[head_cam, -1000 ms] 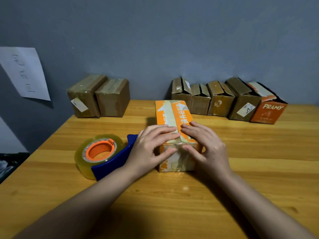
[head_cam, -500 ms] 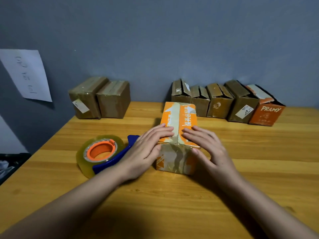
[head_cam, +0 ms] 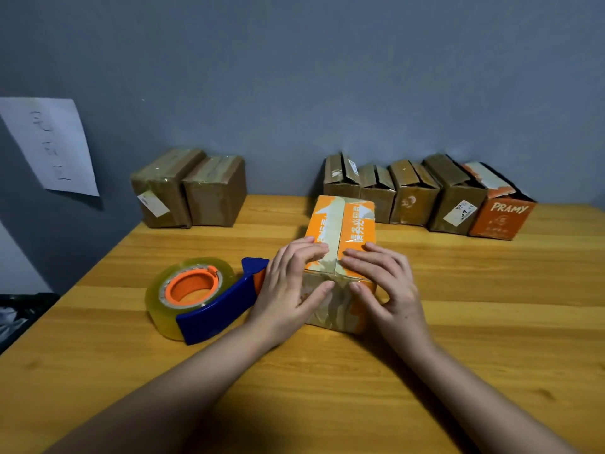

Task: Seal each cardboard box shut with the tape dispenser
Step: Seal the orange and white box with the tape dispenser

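Observation:
An orange printed cardboard box (head_cam: 343, 224) lies lengthwise in the middle of the wooden table (head_cam: 327, 371), with clear tape along its top seam and down its near end. My left hand (head_cam: 288, 286) presses flat on the box's near left top edge, its thumb against the taped front face. My right hand (head_cam: 386, 283) presses the near right top edge in the same way, thumb on the front. The blue tape dispenser (head_cam: 203, 296), carrying a clear roll on an orange hub, lies on the table just left of my left hand, and neither hand holds it.
Two taped brown boxes (head_cam: 190, 188) stand at the back left by the wall. A row of several boxes with loose top flaps (head_cam: 406, 194), ending in an orange PRAMY box (head_cam: 501, 217), lines the back right. A paper sheet (head_cam: 49, 145) hangs on the left wall.
The orange box turned slightly and sits straighter in front of me. Both hands slid back toward its near end, thumbs now on the front face. The dispenser stayed put.

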